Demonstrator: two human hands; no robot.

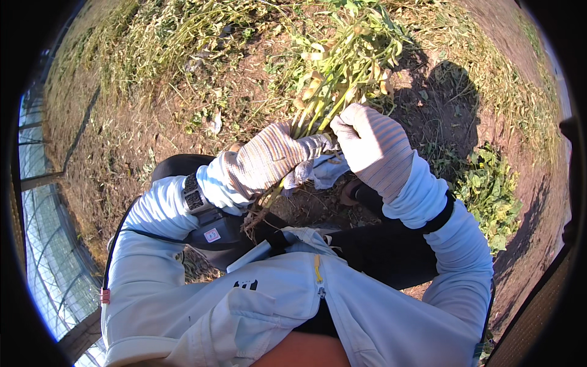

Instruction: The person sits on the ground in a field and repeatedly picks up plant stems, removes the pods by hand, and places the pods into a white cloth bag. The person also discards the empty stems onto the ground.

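One bundle of podded plants (354,64) was clasped by its stems (313,116) in the left hand (266,156), I judged for steadiness; the right hand (376,147) curled alongside, hold unclear.

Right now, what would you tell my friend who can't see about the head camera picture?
A gloved left hand grips a bunch of leafy plants by the stems, roots toward the body, with the gloved right hand close beside the stems. The sleeves are pale, and dry plants lie on brown soil beyond.
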